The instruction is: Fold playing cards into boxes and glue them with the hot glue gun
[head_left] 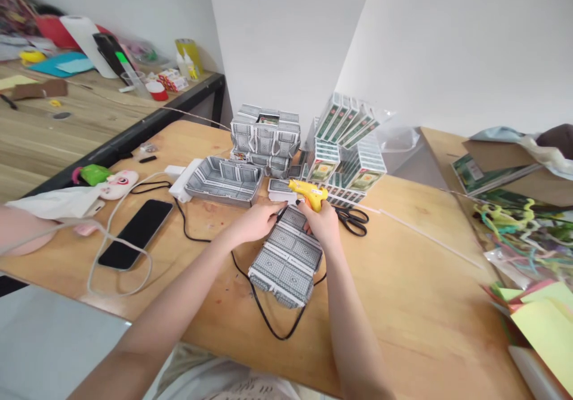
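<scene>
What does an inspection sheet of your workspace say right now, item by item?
Surface: wooden table, small dark marks near the card-patterned panel.
Job's things: panel lies flat between the forearms; yellow glue gun above its far end; open card-patterned tray behind, to the left.
Clutter: black scissors beside the right hand; phone at left.
Hands: right holds the glue gun; left hand is at the panel's far edge, its grip unclear.
Cables: black cable loops out from under the panel; white cable crosses the phone.
Surroundings: second table at left; part of a person's arm at the left edge.
</scene>
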`<state>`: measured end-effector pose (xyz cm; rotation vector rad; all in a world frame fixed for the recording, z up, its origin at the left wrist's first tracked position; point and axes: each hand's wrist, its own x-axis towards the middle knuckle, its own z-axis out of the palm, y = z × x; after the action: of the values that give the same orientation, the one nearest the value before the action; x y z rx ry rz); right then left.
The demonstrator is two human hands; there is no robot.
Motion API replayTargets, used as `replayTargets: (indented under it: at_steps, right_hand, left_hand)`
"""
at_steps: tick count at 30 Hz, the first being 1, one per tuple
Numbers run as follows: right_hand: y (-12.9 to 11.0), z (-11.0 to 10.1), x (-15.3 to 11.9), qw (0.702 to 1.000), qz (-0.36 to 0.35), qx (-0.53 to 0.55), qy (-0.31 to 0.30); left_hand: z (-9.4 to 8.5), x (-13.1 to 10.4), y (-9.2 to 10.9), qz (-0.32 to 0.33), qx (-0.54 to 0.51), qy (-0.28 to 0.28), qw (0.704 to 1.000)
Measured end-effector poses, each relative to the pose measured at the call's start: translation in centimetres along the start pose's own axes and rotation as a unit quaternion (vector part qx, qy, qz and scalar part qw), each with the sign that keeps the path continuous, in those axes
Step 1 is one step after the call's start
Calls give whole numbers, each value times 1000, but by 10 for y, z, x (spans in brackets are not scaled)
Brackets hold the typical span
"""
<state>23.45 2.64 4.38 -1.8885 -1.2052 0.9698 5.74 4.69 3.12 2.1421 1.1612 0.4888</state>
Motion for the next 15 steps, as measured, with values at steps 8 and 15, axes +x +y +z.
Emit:
replayTargets:
  at_steps: [8,15]
  right_hand:
    - [2,1,1,1000,1,-13,5]
    - [2,1,1,1000,-5,-12,3]
  left_hand:
    - [-25,13,9,82,151,-91,981]
    - [-5,-7,-1,37,29,-24,999]
